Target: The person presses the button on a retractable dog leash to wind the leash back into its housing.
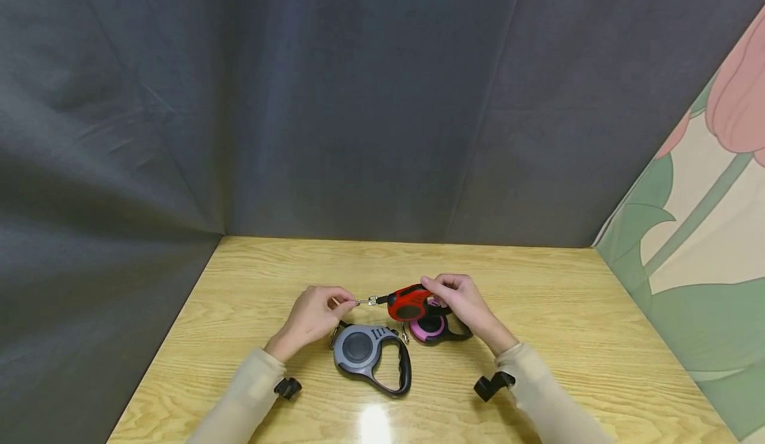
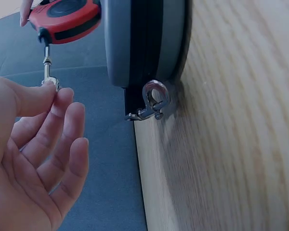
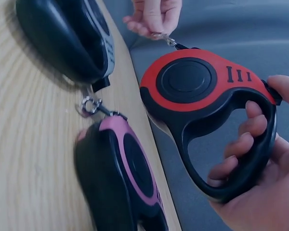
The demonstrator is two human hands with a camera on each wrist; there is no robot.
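Observation:
A red and black retractable dog leash (image 3: 151,65) is up off the table, its black handle gripped by my right hand (image 1: 459,298), with the thumb at the button end. My left hand (image 1: 318,312) pinches the metal snap clip (image 2: 49,72) of that leash between thumb and forefinger; the other fingers are loosely bent. Only a short black strap shows between clip and case. Below and between my hands a grey retractable leash (image 1: 357,348) lies on the table, its own metal clip (image 2: 155,96) at its left end. Partly behind the red one is a pink and black leash (image 1: 429,326).
The wooden table (image 1: 269,265) carries the two other leashes close together. The pink leash's clip (image 3: 90,105) lies near the grey handle. A dark grey curtain (image 1: 358,132) stands behind and left, and a tulip-patterned panel (image 1: 705,285) at right.

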